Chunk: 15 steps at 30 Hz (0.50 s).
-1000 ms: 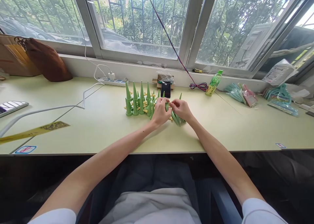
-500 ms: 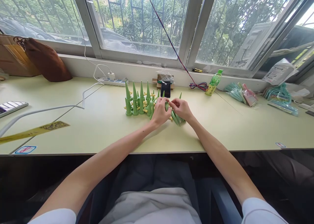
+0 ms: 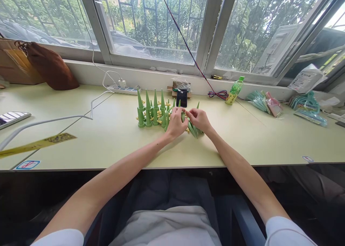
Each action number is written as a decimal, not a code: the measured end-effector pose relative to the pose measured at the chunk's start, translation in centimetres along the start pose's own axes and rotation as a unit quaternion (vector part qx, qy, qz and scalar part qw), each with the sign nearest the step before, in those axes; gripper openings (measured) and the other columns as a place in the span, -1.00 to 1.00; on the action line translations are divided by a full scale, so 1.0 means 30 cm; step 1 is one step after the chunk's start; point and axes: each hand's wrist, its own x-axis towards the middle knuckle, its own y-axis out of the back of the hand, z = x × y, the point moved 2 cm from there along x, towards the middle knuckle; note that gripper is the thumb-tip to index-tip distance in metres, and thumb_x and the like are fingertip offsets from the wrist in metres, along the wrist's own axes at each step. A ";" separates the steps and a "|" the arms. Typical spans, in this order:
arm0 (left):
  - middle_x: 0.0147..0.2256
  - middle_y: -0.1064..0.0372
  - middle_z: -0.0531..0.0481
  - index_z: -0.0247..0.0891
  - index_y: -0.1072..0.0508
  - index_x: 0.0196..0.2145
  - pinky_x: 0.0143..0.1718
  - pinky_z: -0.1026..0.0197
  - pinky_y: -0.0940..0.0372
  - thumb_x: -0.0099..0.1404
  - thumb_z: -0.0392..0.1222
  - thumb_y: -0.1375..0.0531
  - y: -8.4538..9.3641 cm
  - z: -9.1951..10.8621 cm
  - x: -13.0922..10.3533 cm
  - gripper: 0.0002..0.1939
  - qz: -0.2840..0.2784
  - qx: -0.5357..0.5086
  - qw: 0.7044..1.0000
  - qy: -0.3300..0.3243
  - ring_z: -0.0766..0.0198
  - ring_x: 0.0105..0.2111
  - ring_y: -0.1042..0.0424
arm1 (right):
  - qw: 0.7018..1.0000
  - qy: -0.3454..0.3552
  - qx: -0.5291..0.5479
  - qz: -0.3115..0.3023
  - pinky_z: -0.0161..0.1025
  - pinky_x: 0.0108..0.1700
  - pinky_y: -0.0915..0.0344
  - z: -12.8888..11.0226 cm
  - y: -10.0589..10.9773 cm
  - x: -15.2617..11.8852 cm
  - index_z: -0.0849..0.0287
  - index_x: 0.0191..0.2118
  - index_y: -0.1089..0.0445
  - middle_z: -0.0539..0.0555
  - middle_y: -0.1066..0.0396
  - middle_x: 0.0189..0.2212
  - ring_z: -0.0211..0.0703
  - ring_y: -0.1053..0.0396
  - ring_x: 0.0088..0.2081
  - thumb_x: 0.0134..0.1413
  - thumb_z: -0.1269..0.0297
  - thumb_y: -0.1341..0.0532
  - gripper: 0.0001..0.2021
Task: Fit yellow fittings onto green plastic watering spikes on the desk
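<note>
The green cone (image 3: 183,116) sits pinched between the two hands, at 3 o'clock of the left hand (image 3: 175,123) and 9 o'clock of the right hand (image 3: 198,120), just above the pale green surface (image 3: 113,138) near its middle. Both hands are closed on it with fingertips meeting over its top. It is a small pointed plastic piece, mostly hidden by the fingers. At 9 o'clock of the left hand stands a cluster of upright green cones (image 3: 152,111) with yellow fittings at their bases, just beside the knuckles. Under the right hand, at 6 o'clock, a few loose cones (image 3: 193,130) lie tilted on the surface. A black phone (image 3: 183,98) rests at 12 o'clock, near the window ledge.
</note>
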 end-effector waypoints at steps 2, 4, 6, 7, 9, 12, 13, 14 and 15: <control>-0.15 -0.28 -0.10 -0.24 -0.35 -0.19 -0.27 0.19 -0.35 0.19 -0.43 -0.16 0.001 0.000 0.001 -0.78 0.002 0.001 1.000 0.002 0.25 -0.27 -0.39 | 1.000 0.002 0.022 -0.004 -0.27 -0.42 -0.17 0.000 -0.001 0.000 0.16 -0.41 -0.36 0.02 -0.35 -0.57 -0.23 -0.22 -0.52 0.12 -0.18 -0.15 -0.56; -0.15 -0.28 -0.10 -0.24 -0.36 -0.19 -0.26 0.19 -0.35 0.19 -0.43 -0.17 0.001 -0.001 0.001 -0.77 0.002 0.002 1.000 0.003 0.25 -0.26 -0.40 | 0.999 0.003 0.035 -0.009 -0.27 -0.42 -0.18 0.002 -0.002 0.000 0.17 -0.39 -0.37 0.02 -0.37 -0.56 -0.23 -0.24 -0.52 0.13 -0.12 -0.16 -0.60; -0.15 -0.28 -0.10 -0.24 -0.36 -0.19 -0.25 0.19 -0.34 0.19 -0.43 -0.16 0.001 -0.002 0.001 -0.77 0.004 0.003 1.000 0.005 0.25 -0.26 -0.40 | 0.999 -0.004 0.036 -0.013 -0.27 -0.42 -0.18 0.005 -0.003 -0.001 0.16 -0.40 -0.36 0.00 -0.33 -0.61 -0.23 -0.23 -0.54 0.16 -0.08 -0.14 -0.62; -0.15 -0.28 -0.10 -0.24 -0.36 -0.19 -0.25 0.19 -0.34 0.19 -0.43 -0.16 0.001 -0.003 0.001 -0.77 0.003 0.004 1.000 0.006 0.25 -0.26 -0.39 | 0.999 -0.008 0.033 -0.014 -0.27 -0.42 -0.17 0.006 -0.003 -0.002 0.16 -0.41 -0.35 -0.01 -0.31 -0.63 -0.23 -0.21 -0.54 0.17 -0.08 -0.14 -0.63; -0.14 -0.28 -0.10 -0.24 -0.35 -0.19 -0.25 0.19 -0.34 0.19 -0.43 -0.16 0.000 -0.004 0.000 -0.77 0.001 0.005 1.000 0.009 0.25 -0.27 -0.39 | 0.999 -0.013 0.026 -0.014 -0.27 -0.43 -0.14 0.006 -0.001 -0.003 0.15 -0.44 -0.32 -0.03 -0.27 -0.67 -0.23 -0.19 -0.55 0.18 -0.08 -0.13 -0.62; -0.14 -0.28 -0.10 -0.24 -0.35 -0.19 -0.25 0.19 -0.34 0.19 -0.43 -0.16 -0.001 -0.004 -0.001 -0.77 -0.003 0.004 1.000 0.011 0.26 -0.28 -0.39 | 1.000 -0.010 0.013 -0.011 -0.27 -0.43 -0.12 0.003 0.004 -0.004 0.14 -0.50 -0.27 -0.04 -0.23 -0.69 -0.24 -0.15 -0.56 0.19 -0.11 -0.12 -0.57; -0.14 -0.27 -0.10 -0.24 -0.35 -0.19 -0.25 0.19 -0.34 0.20 -0.43 -0.16 -0.001 -0.004 -0.002 -0.78 -0.003 0.004 1.000 0.010 0.26 -0.27 -0.39 | 1.000 -0.008 0.008 -0.010 -0.27 -0.43 -0.11 0.001 0.006 -0.004 0.14 -0.53 -0.25 -0.04 -0.22 -0.70 -0.25 -0.15 -0.56 0.19 -0.12 -0.12 -0.56; -0.15 -0.27 -0.10 -0.24 -0.35 -0.19 -0.25 0.20 -0.34 0.20 -0.42 -0.16 -0.002 -0.004 -0.002 -0.78 -0.003 0.003 1.000 0.009 0.25 -0.26 -0.39 | 1.000 -0.007 0.002 -0.009 -0.27 -0.43 -0.11 0.000 0.008 -0.004 0.14 -0.55 -0.24 -0.04 -0.21 -0.70 -0.25 -0.15 -0.56 0.19 -0.13 -0.11 -0.54; -0.15 -0.27 -0.10 -0.24 -0.35 -0.19 -0.25 0.20 -0.34 0.20 -0.42 -0.16 -0.002 -0.003 -0.002 -0.78 -0.003 0.002 1.000 0.008 0.25 -0.26 -0.39 | 1.000 -0.006 -0.003 -0.007 -0.28 -0.43 -0.11 -0.001 0.009 -0.004 0.14 -0.56 -0.23 -0.04 -0.21 -0.71 -0.25 -0.15 -0.56 0.20 -0.13 -0.10 -0.52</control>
